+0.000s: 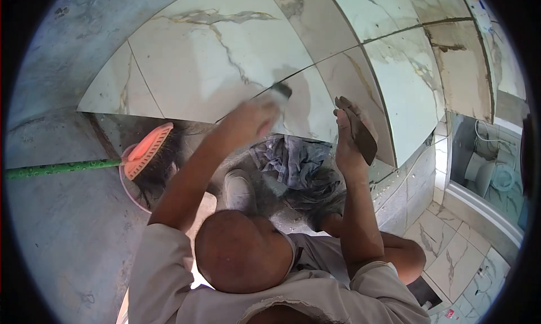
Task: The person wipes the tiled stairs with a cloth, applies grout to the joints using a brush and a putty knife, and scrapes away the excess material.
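Observation:
My left hand (256, 118) is closed and blurred, reaching over the marble-patterned wall tiles (186, 48). It holds a small tool with a dark tip (282, 90), which is close to the joint between two tiles; the rest of the tool is smeared or hidden by my fingers. To the right, my right hand (353, 135) is raised in front of the tiles, gripping a dark, flat, thin piece (363, 139) between thumb and fingers. Grey-brown material coats part of that piece and the fingertips.
A green-handled broom (67, 168) with an orange head rests over a pink-rimmed basin (125, 186) at left. Crumpled grey cloth (293, 160) lies below the tiles, near my foot (239, 190). My bent knees are at the bottom. A doorway with a white sill (487, 214) stands at right.

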